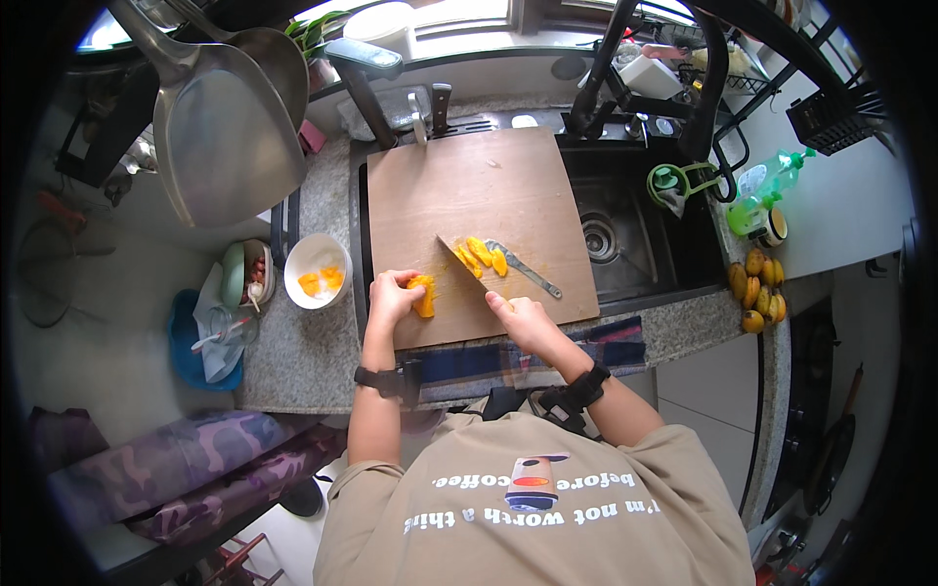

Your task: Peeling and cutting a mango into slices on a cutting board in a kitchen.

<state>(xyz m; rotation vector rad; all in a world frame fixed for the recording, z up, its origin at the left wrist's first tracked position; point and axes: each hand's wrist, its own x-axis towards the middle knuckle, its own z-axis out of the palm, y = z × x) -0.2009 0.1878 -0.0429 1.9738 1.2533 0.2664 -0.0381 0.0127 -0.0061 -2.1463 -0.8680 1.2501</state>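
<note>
My left hand (393, 299) steadies a block of orange flesh (423, 296), perhaps pumpkin or mango, near the lower left of a wooden cutting board (462, 183). In my right hand (522, 319) is a kitchen knife (460, 262), its blade slanting up and left across the board. Cut orange pieces (480, 251) lie just right of the blade. Beside them rests a slim metal utensil (526, 269), its handle pointing down and right; its far end is partly covered. Left of the board stands a white bowl (317, 253) with orange pieces and something white inside.
The board spans part of a black sink (637, 256). Bananas (758, 289) and green bottles (766, 179) stand at right. A large metal turner (227, 132) hangs at upper left. A faucet (370, 95), glass jar (227, 326) and blue basin (183, 340) are also near.
</note>
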